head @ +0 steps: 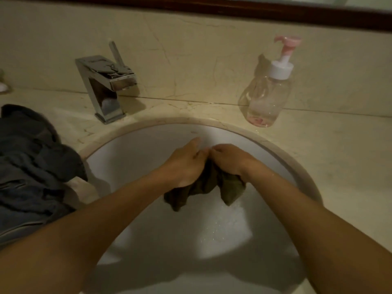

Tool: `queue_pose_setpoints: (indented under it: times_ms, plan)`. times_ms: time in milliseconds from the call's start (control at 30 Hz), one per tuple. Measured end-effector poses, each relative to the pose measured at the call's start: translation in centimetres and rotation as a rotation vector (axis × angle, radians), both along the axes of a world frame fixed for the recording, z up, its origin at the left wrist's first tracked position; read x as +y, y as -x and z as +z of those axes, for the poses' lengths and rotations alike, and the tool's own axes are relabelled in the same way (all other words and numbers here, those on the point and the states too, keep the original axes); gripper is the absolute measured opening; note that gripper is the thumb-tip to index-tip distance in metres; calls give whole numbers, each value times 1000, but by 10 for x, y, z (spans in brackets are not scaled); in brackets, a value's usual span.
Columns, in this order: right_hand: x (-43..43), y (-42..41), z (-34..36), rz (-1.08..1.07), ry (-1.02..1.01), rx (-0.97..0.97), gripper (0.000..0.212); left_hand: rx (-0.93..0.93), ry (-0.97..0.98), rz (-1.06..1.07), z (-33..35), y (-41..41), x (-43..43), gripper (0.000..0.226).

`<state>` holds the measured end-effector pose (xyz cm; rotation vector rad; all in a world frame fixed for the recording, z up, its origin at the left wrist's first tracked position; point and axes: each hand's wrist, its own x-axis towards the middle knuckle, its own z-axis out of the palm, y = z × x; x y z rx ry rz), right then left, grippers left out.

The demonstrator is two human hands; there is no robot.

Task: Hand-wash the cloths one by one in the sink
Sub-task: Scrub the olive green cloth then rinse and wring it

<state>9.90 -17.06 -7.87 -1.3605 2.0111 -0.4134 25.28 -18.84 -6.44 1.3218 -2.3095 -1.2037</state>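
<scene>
Scrub step, 1 cloth in hand.
Left hand (186,164) and right hand (230,159) clench the olive-brown wet cloth (203,187), knuckles together for friction, above the white round sink (148,145).

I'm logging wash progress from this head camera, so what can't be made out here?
All in the head view:
1. Middle of the olive cloth: covered by the left hand and right hand gripping it.
2. Drain of the sink: not visible, probably under the hands and cloth.
3. The dark cloth pile: cut off by the left edge and too dim to count pieces.
4. The small object at the far left edge: mostly cropped, unidentifiable.
</scene>
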Motion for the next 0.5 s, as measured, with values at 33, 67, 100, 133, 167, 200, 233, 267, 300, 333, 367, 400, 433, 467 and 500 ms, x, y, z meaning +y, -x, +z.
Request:
queue_pose_setpoints:
  times_ms: [33,67,100,133,167,200,233,267,300,333,367,400,433,467,500]
  plan:
    - [-2,2,-4,73,-60,191,50,-143,75,-51,-6,-6,-5,64]
    - [-3,4,-8,118,-93,327,50,-263,121,-89,-13,-11,-11,71]
    - [-4,4,-10,135,-94,418,50,-380,154,-114,-18,-16,-17,80]
    - [-3,3,-10,154,-65,484,49,-492,204,-127,-23,-20,-22,88]
    - [-2,1,-10,211,-36,507,44,-578,276,-124,-23,-23,-25,90]
    - [-1,-1,-10,301,-30,480,36,-615,347,-114,-23,-24,-26,83]
    - [0,-4,-10,414,-62,430,30,-596,394,-128,-21,-24,-26,66]
    - [1,-7,-12,517,-153,384,28,-564,396,-176,-20,-23,-25,48]
    - [4,-10,-15,595,-262,363,30,-566,359,-251,-21,-21,-24,39]
    - [6,-10,-18,624,-346,372,38,-613,295,-339,-24,-20,-22,40]
    - [7,-8,-20,615,-371,402,48,-703,216,-405,-29,-20,-21,49]
    - [7,-6,-24,589,-344,453,56,-793,159,-418,-34,-20,-21,64]
    - [7,-7,-27,559,-290,527,62,-857,157,-397,-38,-22,-21,81]
    - [7,-10,-31,537,-227,600,66,-889,191,-369,-43,-24,-24,94]
    - [7,-15,-35,525,-162,634,65,-902,226,-346,-46,-27,-25,100]
